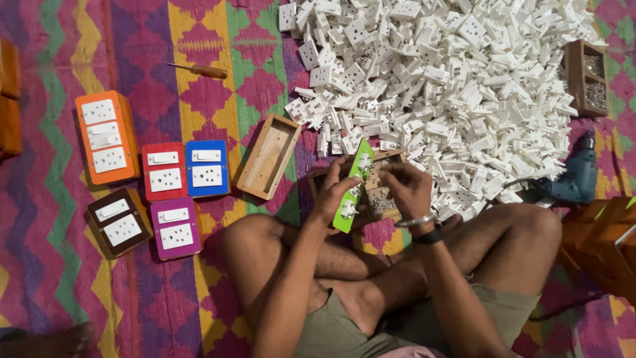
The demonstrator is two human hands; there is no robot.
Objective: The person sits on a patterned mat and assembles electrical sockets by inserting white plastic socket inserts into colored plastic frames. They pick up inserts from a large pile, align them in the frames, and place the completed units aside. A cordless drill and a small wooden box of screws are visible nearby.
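Right now, left hand (pixel 334 192) grips green plate (pixel 353 187) upright over lap, fingers closed round its edge. Right hand (pixel 405 189) pinches at plate's upper part; whatever it pinches too small to tell. Better keep plate steady above screw tray (pixel 379 199). Socket pile (pixel 450 86) beyond. Plate's back hidden.

No packages, labels, signs or screens anywhere in view.
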